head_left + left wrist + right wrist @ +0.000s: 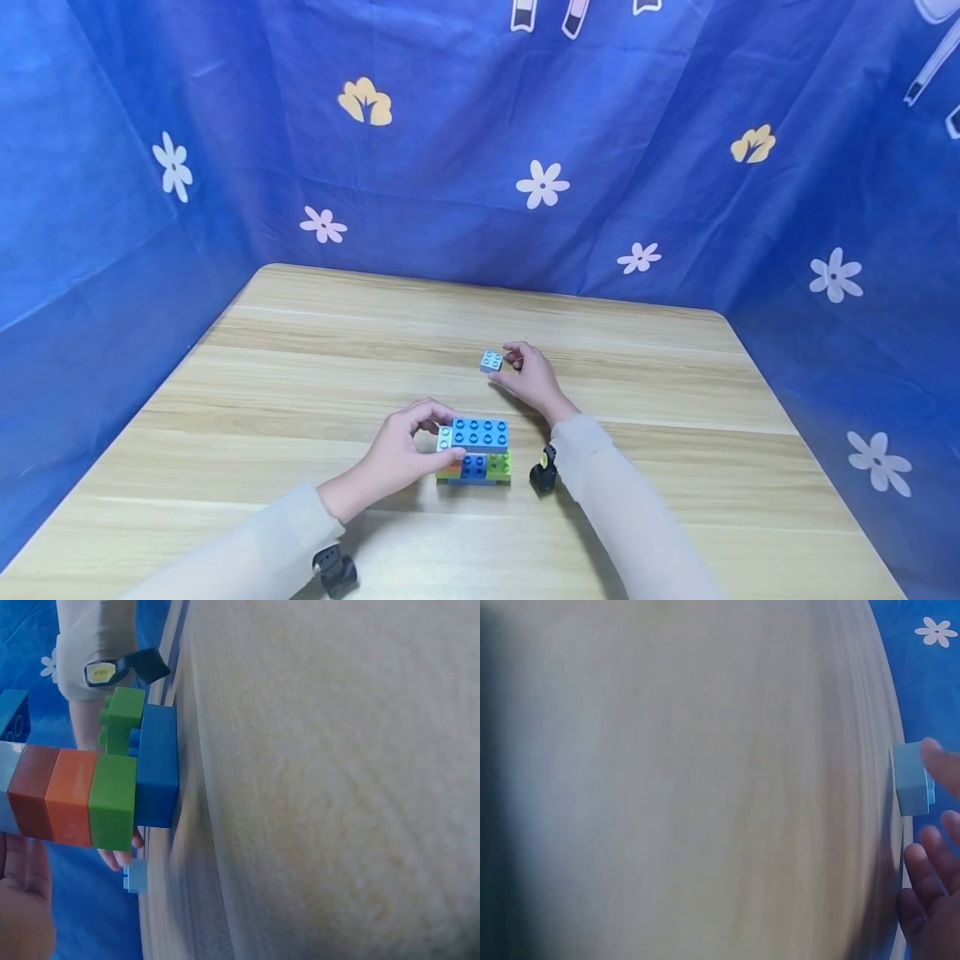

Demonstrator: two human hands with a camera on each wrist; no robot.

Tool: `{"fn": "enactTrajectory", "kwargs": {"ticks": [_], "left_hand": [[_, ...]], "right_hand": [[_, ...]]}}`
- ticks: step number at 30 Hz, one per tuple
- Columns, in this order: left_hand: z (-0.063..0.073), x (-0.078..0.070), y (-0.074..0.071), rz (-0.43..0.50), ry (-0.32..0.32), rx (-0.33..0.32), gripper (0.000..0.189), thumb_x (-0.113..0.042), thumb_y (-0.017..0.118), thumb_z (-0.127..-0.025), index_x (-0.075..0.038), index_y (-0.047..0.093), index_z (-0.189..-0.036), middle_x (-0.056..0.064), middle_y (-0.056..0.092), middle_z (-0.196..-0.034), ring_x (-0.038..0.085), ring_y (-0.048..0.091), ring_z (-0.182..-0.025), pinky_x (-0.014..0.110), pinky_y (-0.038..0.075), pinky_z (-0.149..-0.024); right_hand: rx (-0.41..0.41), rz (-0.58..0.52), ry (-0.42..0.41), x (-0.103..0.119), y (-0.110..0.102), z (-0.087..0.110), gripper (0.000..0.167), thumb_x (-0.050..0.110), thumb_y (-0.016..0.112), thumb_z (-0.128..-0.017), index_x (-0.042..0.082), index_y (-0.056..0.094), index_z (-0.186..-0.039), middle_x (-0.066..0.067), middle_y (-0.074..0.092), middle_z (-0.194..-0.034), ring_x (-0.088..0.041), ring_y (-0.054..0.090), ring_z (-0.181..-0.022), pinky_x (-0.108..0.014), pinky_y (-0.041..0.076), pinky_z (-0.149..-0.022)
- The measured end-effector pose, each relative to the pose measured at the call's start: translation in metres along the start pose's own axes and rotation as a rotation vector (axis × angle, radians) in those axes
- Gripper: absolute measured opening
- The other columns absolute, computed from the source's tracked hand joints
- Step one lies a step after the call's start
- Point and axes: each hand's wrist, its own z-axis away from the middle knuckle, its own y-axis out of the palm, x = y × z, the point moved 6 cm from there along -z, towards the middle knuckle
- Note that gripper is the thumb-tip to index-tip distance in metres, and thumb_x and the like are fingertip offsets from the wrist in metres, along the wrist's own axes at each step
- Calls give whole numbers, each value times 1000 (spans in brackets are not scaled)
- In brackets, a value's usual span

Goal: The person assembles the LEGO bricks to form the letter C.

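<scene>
A built stack of toy building bricks stands on the table in front of me, topped by a long blue brick (pixel 480 435). My left hand (pixel 401 454) grips its left side, thumb in front and fingers behind. Seen from the left wrist, that side rises from a blue base brick (pixel 157 765) through green (pixel 112 802), orange (pixel 71 799) and brown (pixel 34 787) to a light blue brick (pixel 9 787). Farther back lies a single light blue brick (pixel 491 361). Beside it is my right hand (pixel 532 379), thumb overlapping the brick in the right wrist view, other fingers spread apart from it.
The wooden table (pixel 637 367) has rounded far corners. Blue cloth (pixel 465 150) printed with flowers hangs behind it and along both sides. A black wrist camera (pixel 543 471) on the right sleeve sits just right of the stack; another (pixel 335 572) is on the left sleeve.
</scene>
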Motion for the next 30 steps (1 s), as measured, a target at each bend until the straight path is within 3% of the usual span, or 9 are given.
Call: {"fn": "enactTrajectory", "kwargs": {"ticks": [6, 13, 22, 30], "left_hand": [[2, 0, 2, -10, 0, -6, 35, -18, 82, -74, -10, 65, -103, -5, 65, -97, 16, 59, -87, 44, 48, -83], [5, -2, 4, -3, 14, -15, 34, -17, 82, -74, -10, 65, -102, -5, 65, -97, 16, 60, -86, 44, 49, -83], [7, -5, 7, 3, 20, -20, 34, -15, 82, -73, -9, 65, -101, -4, 65, -96, 18, 60, -86, 42, 50, -82], [6, -3, 8, 0, 14, -17, 34, -17, 82, -74, -10, 65, -102, -3, 66, -98, 19, 60, -87, 42, 50, -82]], "right_hand": [[-11, 65, 17, 1, 5, -1, 57, 28, 80, -77, 7, 59, -125, -8, 62, -113, -23, 58, -101, -35, 46, -91], [-7, 150, -7, 5, 8, 0, 44, 28, 76, -82, 8, 65, -120, -9, 63, -113, -23, 59, -103, -38, 46, -91], [15, 27, -14, 2, 1, 10, 40, 25, 74, -84, 6, 64, -117, -6, 66, -101, -17, 62, -90, -30, 52, -80], [86, -91, -60, 4, -10, 32, 40, 17, 76, -83, 3, 63, -117, -5, 65, -98, -15, 63, -86, -27, 53, -76]]}}
